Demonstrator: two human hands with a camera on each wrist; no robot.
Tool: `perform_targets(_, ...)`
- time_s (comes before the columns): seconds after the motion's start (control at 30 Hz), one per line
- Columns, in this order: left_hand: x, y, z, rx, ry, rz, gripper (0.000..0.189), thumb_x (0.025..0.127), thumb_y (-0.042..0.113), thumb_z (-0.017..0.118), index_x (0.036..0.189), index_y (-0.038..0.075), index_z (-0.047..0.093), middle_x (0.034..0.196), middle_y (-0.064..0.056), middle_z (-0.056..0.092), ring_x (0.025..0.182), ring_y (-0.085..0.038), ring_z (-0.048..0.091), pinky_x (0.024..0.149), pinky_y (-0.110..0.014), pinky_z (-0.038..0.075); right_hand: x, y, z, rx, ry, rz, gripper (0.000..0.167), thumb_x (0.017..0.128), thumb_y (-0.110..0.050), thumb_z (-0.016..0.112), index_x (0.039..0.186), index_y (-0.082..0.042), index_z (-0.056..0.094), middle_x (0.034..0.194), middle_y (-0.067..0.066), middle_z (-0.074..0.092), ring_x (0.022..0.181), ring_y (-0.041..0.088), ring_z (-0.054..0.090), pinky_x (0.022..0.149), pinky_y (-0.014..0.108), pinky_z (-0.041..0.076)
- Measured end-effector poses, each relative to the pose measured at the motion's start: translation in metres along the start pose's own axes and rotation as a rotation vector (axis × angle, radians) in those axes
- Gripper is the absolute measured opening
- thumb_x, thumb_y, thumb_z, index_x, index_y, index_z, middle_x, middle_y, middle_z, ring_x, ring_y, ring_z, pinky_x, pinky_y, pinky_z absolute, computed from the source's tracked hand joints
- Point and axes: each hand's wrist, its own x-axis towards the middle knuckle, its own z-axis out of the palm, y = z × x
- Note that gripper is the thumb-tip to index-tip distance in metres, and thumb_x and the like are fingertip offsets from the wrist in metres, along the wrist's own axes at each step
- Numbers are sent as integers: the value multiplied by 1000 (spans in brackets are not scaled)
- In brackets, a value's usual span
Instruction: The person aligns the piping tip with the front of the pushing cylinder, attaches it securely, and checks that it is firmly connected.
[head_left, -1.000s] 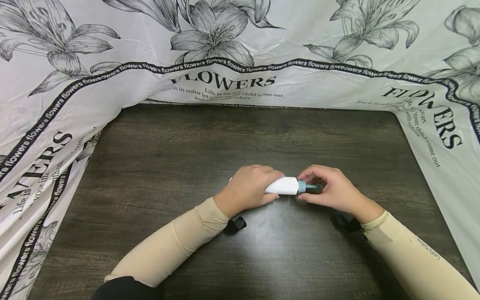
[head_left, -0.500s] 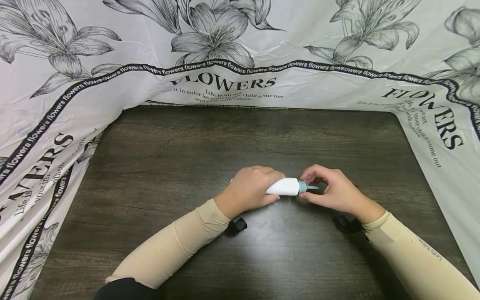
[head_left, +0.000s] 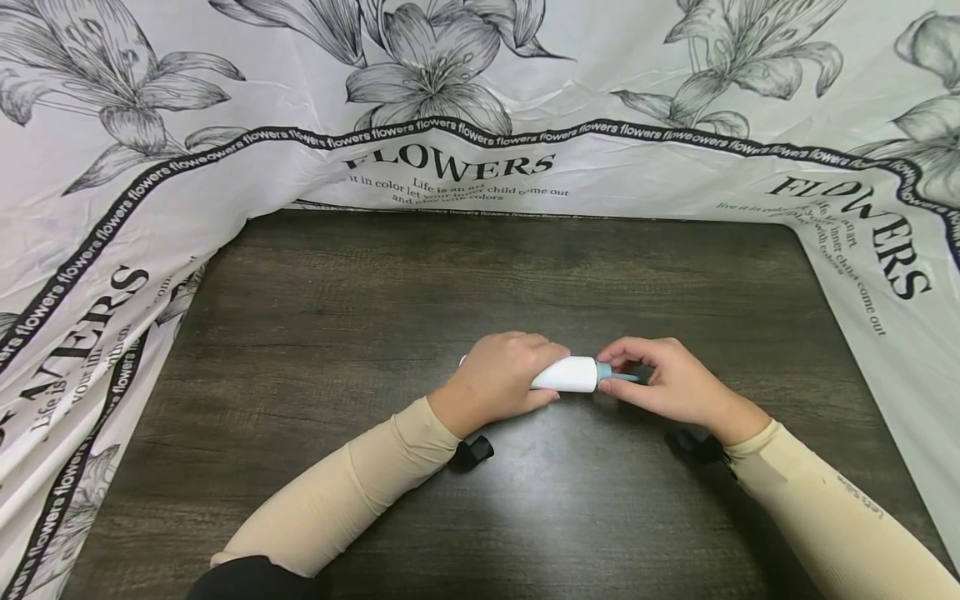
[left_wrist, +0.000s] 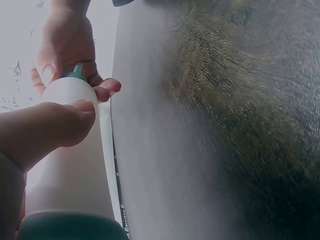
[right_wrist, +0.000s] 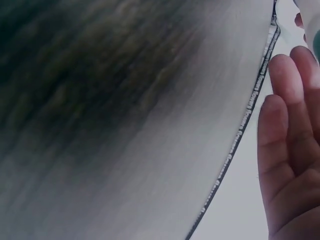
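Observation:
A white squeeze bottle [head_left: 573, 374] lies sideways above the dark table, its teal cap [head_left: 603, 372] and thin teal nozzle [head_left: 625, 377] pointing right. Around its body curl the fingers of my left hand [head_left: 504, 375], which hides most of it in the head view. At the cap, my right hand [head_left: 671, 379] pinches with thumb and fingertips from the right. The left wrist view shows the bottle's green-teal bottom end [left_wrist: 70, 227] and my left thumb [left_wrist: 75, 117] pressed along the white side. In the right wrist view, several fingers [right_wrist: 287, 95] of my right hand extend beside the bottle.
The dark wood-grain table [head_left: 450, 275] lies under both hands. White cloth [head_left: 645, 192] printed with flowers and lettering hangs at the back and both sides. A black wrist camera [head_left: 472, 452] sits below the left wrist, another black device [head_left: 693, 446] by the right.
My right thumb has shifted upward over the cap's near side, and the right fingers have turned slightly. The bottle has moved a touch right, still gripped by my left hand.

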Motion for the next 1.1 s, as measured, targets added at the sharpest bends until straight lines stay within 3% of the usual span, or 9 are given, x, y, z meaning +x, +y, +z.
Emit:
perform_targets(0.27,-1,0,2,4,3,11,46,86,31,92,125,13,75,112,-1,77,96,-15,72,81,-34,58,1,2,-2,-28,-62,4,22,99,-10,76,115,-25,76,94,-8,75,82,11,67,63,30,54)
perform_targets(0.5,-1,-2,1,0,3,1,46,86,30,92,125,13,75,113,0,77,97,-15,72,82,-34,58,3,2,-3,-50,-106,34,17,107,-13,66,115,-24,75,88,0,72,73,9,59,67,29,50)
perform_targets(0.6,-1,-2,0,-5,2,3,46,87,30,91,126,13,75,114,0,77,98,-15,73,82,-34,58,3,1,-3,-63,-127,66,19,108,-16,64,124,-21,74,99,-4,74,81,9,63,72,31,53)
perform_targets(0.7,0,-2,-1,-8,2,-2,46,88,30,90,127,13,74,115,0,77,99,-15,73,82,-34,59,3,0,-3,-62,-123,96,32,108,-19,65,140,-14,66,117,-6,75,97,11,70,78,33,56)
perform_targets(0.83,-1,-3,0,-3,-3,-30,45,87,29,90,126,14,74,115,0,77,99,-15,73,81,-35,59,2,1,-1,-34,-58,97,52,100,-16,78,147,-8,57,129,0,72,107,18,72,74,33,59)
perform_targets(0.97,-2,-5,1,-3,4,-39,44,87,29,90,125,14,75,114,1,77,98,-15,73,79,-35,59,3,3,1,-29,26,7,56,85,-9,92,133,-10,63,127,3,70,104,17,71,77,33,61)
perform_targets(1.1,-1,-6,1,-8,20,-28,44,87,30,91,126,15,75,114,1,77,99,-15,73,80,-35,59,6,3,3,-32,67,-98,52,77,-5,97,119,-16,68,123,-2,69,103,13,69,84,34,60)
